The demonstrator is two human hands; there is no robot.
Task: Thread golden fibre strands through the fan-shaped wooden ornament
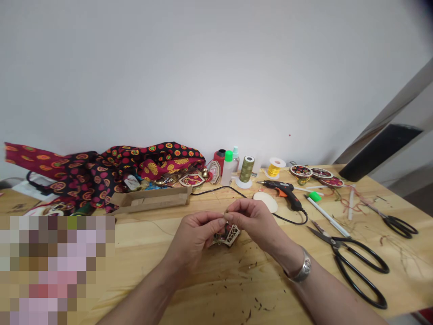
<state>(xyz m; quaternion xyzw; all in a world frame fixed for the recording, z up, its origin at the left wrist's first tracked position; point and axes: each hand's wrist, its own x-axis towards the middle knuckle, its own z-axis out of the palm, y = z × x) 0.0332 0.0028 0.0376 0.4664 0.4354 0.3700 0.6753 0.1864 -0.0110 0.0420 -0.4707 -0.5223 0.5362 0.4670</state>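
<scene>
Lattice ornament (pixel 231 236): held low over the counter (pixel 199 280), to the left of and nearer than the glue gun (pixel 286 192); its left side is covered by fingers.
Left grip (pixel 198 230): closed in a pinch at the top of the ornament, thumb against forefinger; the exact part taken hold of is too small to be made out.
Right grip (pixel 257 221): likewise closed to a pinch at the same spot, the fingertips brought against those of the left; a silver bracelet (pixel 302 267) is worn on the wrist.
White disc (pixel 265 201): laid flat just left of the glue gun.
Thread: an olive spool (pixel 247 170) is stood upright behind and left of the glue gun; a yellow spool (pixel 274 169) is placed behind it.
Green-capped bottle (pixel 227 169): set upright farther left of the glue gun, beyond the olive spool.
Cardboard tray (pixel 154 198): placed well to the left of the glue gun, with patterned fabric (pixel 158 155) heaped behind it.
Scissors: a large pair (pixel 334 243) is left splayed to the right of and nearer than the glue gun; a small pair (pixel 389 220) is laid farther right.
White stick (pixel 327 215): laid slantwise just right of the glue gun.
</scene>
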